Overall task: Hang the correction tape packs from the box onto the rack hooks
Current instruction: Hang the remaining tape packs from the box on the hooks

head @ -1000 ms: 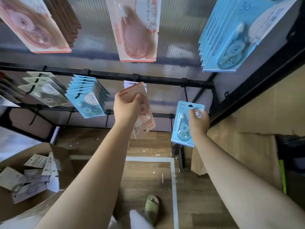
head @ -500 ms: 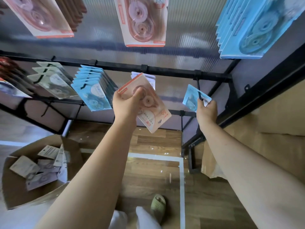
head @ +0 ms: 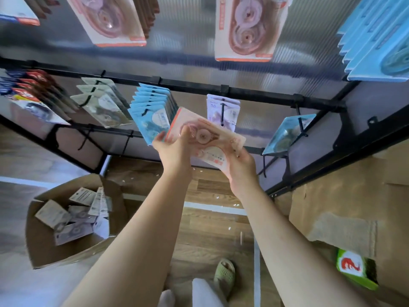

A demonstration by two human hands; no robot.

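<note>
both left hand (head: 174, 149) and right hand (head: 240, 167) grip a pink pack (head: 205, 138); cardboard box (head: 44, 251) holds loose packs (head: 73, 218)

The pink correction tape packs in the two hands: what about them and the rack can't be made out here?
Head view only:
- How many pink correction tape packs are held: left hand and right hand cover the stack's edges.
- Their print: blurred, too small.
- Top-row blue packs: cut off by the frame's edge.
- Red-and-blue packs, far left: motion-blurred.
- Brown cardboard box contents: packs overlap, count unclear.
</note>
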